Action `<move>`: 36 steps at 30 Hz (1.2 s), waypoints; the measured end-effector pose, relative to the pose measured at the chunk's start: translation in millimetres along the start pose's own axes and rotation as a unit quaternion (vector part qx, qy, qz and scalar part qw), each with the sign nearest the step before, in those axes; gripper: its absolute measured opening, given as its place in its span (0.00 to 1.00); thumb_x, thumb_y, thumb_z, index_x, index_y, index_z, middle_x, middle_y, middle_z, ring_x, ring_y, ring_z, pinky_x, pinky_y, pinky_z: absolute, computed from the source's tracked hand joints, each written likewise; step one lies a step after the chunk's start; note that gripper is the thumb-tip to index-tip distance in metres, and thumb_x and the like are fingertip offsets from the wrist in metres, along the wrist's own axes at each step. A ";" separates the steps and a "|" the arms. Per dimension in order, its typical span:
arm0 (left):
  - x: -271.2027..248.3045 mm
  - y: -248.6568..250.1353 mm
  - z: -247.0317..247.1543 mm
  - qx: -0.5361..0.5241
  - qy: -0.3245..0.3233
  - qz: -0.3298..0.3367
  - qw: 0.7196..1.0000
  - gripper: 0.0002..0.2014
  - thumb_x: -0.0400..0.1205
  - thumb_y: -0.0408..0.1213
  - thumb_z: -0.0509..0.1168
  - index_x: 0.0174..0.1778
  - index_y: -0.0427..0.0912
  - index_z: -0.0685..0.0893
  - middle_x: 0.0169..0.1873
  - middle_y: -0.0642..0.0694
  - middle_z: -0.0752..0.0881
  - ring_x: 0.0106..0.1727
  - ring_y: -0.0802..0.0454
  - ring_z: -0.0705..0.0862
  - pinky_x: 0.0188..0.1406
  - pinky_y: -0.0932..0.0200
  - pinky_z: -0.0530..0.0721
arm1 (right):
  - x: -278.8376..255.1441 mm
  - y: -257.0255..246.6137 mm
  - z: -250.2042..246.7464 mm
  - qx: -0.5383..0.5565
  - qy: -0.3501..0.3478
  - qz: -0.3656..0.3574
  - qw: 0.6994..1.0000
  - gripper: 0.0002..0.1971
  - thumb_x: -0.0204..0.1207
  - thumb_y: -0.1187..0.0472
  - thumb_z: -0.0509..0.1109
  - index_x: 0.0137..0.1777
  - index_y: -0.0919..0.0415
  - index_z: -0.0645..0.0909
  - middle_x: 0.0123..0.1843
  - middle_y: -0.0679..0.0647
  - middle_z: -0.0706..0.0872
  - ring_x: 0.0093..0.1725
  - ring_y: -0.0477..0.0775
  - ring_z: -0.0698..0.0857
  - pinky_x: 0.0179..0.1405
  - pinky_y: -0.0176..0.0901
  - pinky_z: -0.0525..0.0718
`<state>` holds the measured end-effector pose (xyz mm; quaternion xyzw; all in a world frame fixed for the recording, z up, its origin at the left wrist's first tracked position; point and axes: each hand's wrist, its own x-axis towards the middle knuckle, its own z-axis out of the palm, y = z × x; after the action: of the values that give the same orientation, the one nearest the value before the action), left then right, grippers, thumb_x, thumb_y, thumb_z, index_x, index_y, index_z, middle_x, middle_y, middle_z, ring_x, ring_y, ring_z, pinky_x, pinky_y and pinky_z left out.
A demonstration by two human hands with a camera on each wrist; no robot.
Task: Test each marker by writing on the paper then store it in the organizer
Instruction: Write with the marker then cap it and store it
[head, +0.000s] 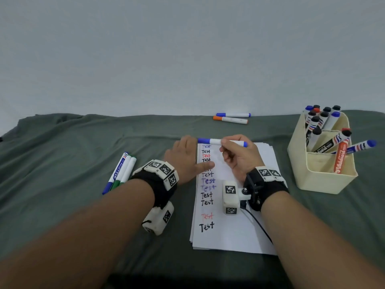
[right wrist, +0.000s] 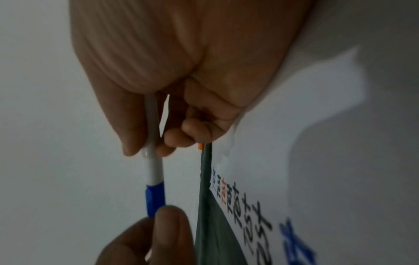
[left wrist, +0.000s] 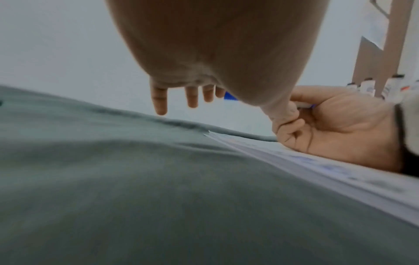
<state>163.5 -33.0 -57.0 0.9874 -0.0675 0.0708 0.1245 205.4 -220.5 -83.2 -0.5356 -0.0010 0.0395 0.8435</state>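
Green cloth (head: 62, 142) covers the surface — on it a paper stack (head: 235, 230) lists "Test" repeatedly in black, red and blue. Above its top edge the right hand (head: 239, 157) pinches a white, blue-capped marker (head: 214, 141) held level; the left hand (head: 185, 155) has fingertips at the cap, grip unclear. One marker in the cream organizer (head: 320, 176) reads "Whiteboard".
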 end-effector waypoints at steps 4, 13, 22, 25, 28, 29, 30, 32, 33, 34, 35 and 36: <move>19.7 -1.9 -9.5 -0.061 0.073 0.057 0.994 0.35 0.80 0.59 0.65 0.77 0.44 0.63 0.75 0.46 0.70 0.74 0.46 0.71 0.67 0.45 0.77 | 3.4 4.4 -5.7 0.001 0.000 -0.010 1.000 0.10 0.63 0.57 0.86 0.44 0.55 0.92 0.33 0.59 0.86 0.29 0.53 0.78 0.29 0.41 0.78; 43.5 6.5 -16.7 -0.006 -0.098 0.121 0.988 0.08 0.89 0.50 0.52 0.51 0.53 0.73 0.43 0.53 0.80 0.45 0.48 0.81 0.42 0.52 0.74 | 4.3 5.3 -4.2 0.010 -0.029 0.001 1.000 0.05 0.69 0.66 0.84 0.42 0.57 0.93 0.33 0.62 0.87 0.30 0.53 0.80 0.27 0.39 0.79; 32.8 -33.6 -19.5 -0.047 -0.085 -0.007 0.995 0.29 0.78 0.70 0.55 0.68 0.56 0.69 0.38 0.55 0.81 0.40 0.55 0.83 0.43 0.54 0.80 | 4.7 5.7 -4.9 0.012 -0.008 0.005 1.000 0.04 0.72 0.65 0.82 0.40 0.56 0.92 0.33 0.62 0.86 0.29 0.52 0.78 0.26 0.38 0.78; 30.4 -49.5 -20.0 -0.013 -0.062 -0.080 0.995 0.16 0.85 0.42 0.58 0.65 0.40 0.64 0.37 0.44 0.81 0.40 0.39 0.84 0.38 0.52 0.77 | 6.5 6.4 -5.4 0.006 0.013 -0.001 1.000 0.04 0.73 0.66 0.81 0.42 0.55 0.91 0.34 0.59 0.86 0.30 0.51 0.78 0.29 0.38 0.78; 32.5 -63.1 -29.2 0.075 -0.099 -0.090 0.988 0.11 0.81 0.28 0.59 0.59 0.37 0.69 0.44 0.38 0.83 0.48 0.34 0.85 0.43 0.46 0.80 | 8.7 7.2 -3.7 0.041 0.036 -0.007 0.998 0.05 0.76 0.69 0.78 0.47 0.59 0.88 0.34 0.56 0.85 0.31 0.50 0.78 0.29 0.40 0.77; 34.2 -66.7 -32.7 0.096 -0.113 -0.081 0.986 0.11 0.80 0.29 0.62 0.58 0.37 0.74 0.49 0.37 0.85 0.52 0.35 0.85 0.48 0.46 0.82 | 8.8 7.0 -3.7 0.048 0.041 -0.005 0.998 0.05 0.76 0.69 0.78 0.47 0.58 0.88 0.35 0.56 0.86 0.32 0.50 0.80 0.30 0.41 0.78; 36.1 -69.6 -35.7 0.116 -0.122 -0.072 0.983 0.10 0.80 0.31 0.66 0.57 0.38 0.79 0.53 0.37 0.85 0.55 0.36 0.84 0.52 0.47 0.82 | 8.6 6.5 -3.9 0.048 0.044 -0.002 0.998 0.05 0.77 0.68 0.78 0.46 0.57 0.88 0.36 0.55 0.87 0.34 0.51 0.82 0.32 0.42 0.80; 40.5 -73.5 -36.8 0.140 -0.125 -0.057 0.981 0.11 0.78 0.36 0.71 0.56 0.41 0.85 0.59 0.37 0.82 0.59 0.38 0.83 0.57 0.51 0.82 | 7.5 6.1 -4.4 0.044 0.045 -0.002 0.998 0.05 0.77 0.67 0.78 0.45 0.57 0.88 0.39 0.56 0.89 0.38 0.52 0.87 0.38 0.43 0.85; 42.3 -74.6 -36.2 0.146 -0.126 -0.053 0.980 0.12 0.78 0.36 0.71 0.58 0.42 0.86 0.60 0.38 0.82 0.60 0.38 0.83 0.58 0.52 0.81 | 6.9 5.9 -4.3 0.048 0.045 -0.003 0.998 0.05 0.78 0.68 0.78 0.46 0.58 0.88 0.41 0.57 0.90 0.40 0.54 0.88 0.41 0.44 0.87; 43.4 -74.5 -35.6 0.152 -0.131 -0.051 0.978 0.13 0.79 0.35 0.71 0.60 0.43 0.86 0.62 0.38 0.82 0.62 0.39 0.82 0.60 0.52 0.80 | 6.2 5.6 -4.1 0.056 0.043 -0.004 0.997 0.05 0.78 0.69 0.77 0.47 0.59 0.87 0.43 0.59 0.91 0.42 0.56 0.89 0.45 0.45 0.88; 43.9 -74.0 -35.1 0.153 -0.135 -0.051 0.978 0.15 0.79 0.34 0.69 0.63 0.44 0.85 0.63 0.39 0.82 0.64 0.40 0.82 0.62 0.52 0.79 | 5.8 5.1 -3.9 0.065 0.040 -0.005 0.997 0.04 0.79 0.70 0.76 0.49 0.61 0.87 0.47 0.61 0.93 0.44 0.57 0.90 0.48 0.46 0.88; 43.3 -73.3 -34.9 0.149 -0.137 -0.053 0.978 0.18 0.80 0.34 0.69 0.66 0.45 0.83 0.64 0.40 0.82 0.65 0.41 0.81 0.63 0.52 0.79 | 5.2 4.3 -3.7 0.075 0.037 -0.004 0.997 0.04 0.79 0.71 0.75 0.50 0.63 0.86 0.51 0.62 0.93 0.46 0.59 0.90 0.50 0.47 0.89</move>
<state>212.8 41.3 -34.1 0.9973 -0.0205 -0.0629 -0.0307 210.4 -221.7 -88.9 -0.4723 0.0313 0.0158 0.8807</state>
